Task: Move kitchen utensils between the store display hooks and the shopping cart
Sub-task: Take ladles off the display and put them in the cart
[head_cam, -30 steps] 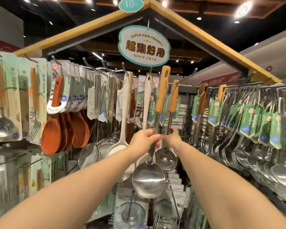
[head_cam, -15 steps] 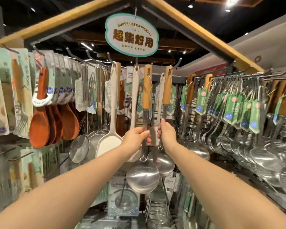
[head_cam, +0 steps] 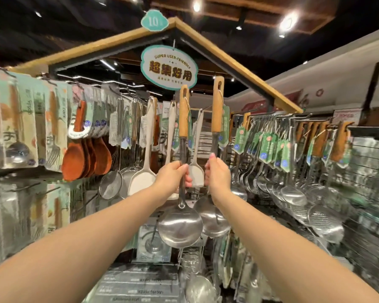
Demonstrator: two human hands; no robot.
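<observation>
Left hand (head_cam: 173, 177) gripping the left ladle (head_cam: 179, 224), right hand (head_cam: 217, 174) gripping the right ladle (head_cam: 217, 106), both ladles now sit higher than before, seemingly off the display hooks (head_cam: 202, 110), ready for the cart.

The front ladle (head_cam: 179, 224) has a glossy, mirror-smooth steel bowl and shaft under a matt pale wooden handle; the rear ladle (head_cam: 216, 219) is made alike. At centre left, the rice paddles (head_cam: 74, 165) look like reddish matt wood, the spatulas (head_cam: 141, 182) matt off-white plastic, the strainers (head_cam: 111, 185) fine metal mesh. The green tags (head_cam: 269, 147) at right look like glossy card.
</observation>
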